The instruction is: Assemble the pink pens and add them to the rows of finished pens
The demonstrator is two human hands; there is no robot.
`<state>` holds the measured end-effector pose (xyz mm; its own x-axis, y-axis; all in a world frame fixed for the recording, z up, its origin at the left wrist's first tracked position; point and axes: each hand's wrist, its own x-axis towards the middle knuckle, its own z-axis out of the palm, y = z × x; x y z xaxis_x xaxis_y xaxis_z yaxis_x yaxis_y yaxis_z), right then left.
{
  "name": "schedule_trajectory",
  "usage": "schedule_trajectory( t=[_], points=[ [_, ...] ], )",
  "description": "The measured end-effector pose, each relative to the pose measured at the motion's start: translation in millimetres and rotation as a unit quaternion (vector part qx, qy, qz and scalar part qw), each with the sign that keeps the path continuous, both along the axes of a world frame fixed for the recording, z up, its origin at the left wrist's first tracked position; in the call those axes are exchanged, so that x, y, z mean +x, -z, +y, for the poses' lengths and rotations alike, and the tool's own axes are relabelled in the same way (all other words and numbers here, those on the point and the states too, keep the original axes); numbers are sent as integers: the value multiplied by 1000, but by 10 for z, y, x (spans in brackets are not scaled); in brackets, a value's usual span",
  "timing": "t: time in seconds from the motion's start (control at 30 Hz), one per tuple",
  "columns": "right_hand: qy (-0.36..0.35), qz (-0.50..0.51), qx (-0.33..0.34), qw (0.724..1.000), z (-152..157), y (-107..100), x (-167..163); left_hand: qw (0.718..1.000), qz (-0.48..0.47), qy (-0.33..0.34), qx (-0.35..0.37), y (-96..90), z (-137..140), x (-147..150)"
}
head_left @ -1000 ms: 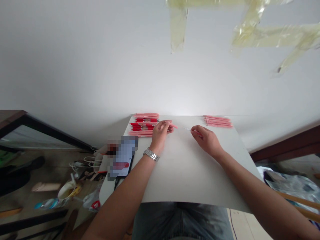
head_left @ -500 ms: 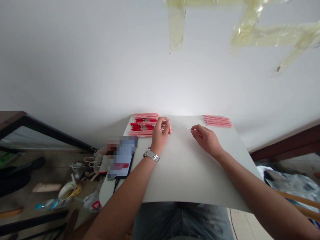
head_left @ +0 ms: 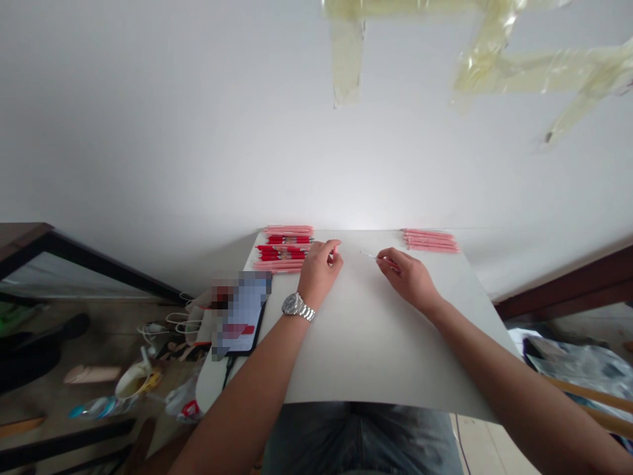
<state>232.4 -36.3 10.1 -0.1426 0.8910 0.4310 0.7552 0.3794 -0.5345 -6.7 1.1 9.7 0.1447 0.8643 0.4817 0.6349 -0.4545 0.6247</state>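
Note:
My left hand [head_left: 320, 269] is closed, thumb and forefinger pinching a small pink pen part [head_left: 335, 251] that shows only in part. My right hand [head_left: 406, 276] grips a slim pen piece, red near the fingers with a thin pale tip [head_left: 366, 254] pointing left toward the other hand. A gap separates the two hands above the white table [head_left: 376, 349]. Beside the left hand lie pink pens [head_left: 277, 265] and red pens [head_left: 281, 253] in rows, partly covered by that hand. Behind the right hand, several pink pens [head_left: 431, 241] lie side by side.
A phone [head_left: 244, 323] with a cable rests at the table's left edge. The white wall [head_left: 316, 145] with yellowed tape [head_left: 346, 63] rises behind the table. On the floor at left are a cup [head_left: 132, 382] and a bottle [head_left: 93, 407]; a plastic bag [head_left: 588, 363] is at right.
My left hand has turned at the wrist, so the watch face now shows and less of the pink pen part is visible. My right hand is nearly still.

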Motion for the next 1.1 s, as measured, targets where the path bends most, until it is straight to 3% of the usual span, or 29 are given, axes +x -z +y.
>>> schedule_trajectory(
  t=[0.47, 1.1],
  points=[
    [-4, 3, -12, 1000, -6, 24, -9, 995, 99, 1, -28, 61, 42, 30],
    [-11, -7, -18, 1000, -14, 4, -17, 996, 82, 20, -25, 128, 39, -11]
  ],
)
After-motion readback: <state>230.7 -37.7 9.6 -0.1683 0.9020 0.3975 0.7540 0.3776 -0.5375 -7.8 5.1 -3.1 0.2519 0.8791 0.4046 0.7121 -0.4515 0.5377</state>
